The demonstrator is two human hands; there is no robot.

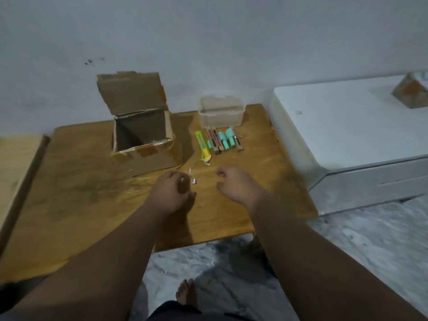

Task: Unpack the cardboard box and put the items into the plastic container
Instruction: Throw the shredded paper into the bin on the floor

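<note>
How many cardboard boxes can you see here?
2. One open cardboard box stands on the wooden table, left of the plastic container. A second small box sits on the white unit at far right, partly cut off by the frame.

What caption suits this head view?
Both hands hover above the table; cardboard box open, items beside plastic container.

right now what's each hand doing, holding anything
Left hand: fingers curled, pinching a small white scrap, though blur leaves the grip uncertain.
Right hand: loosely curled, nothing visible in it.
</note>
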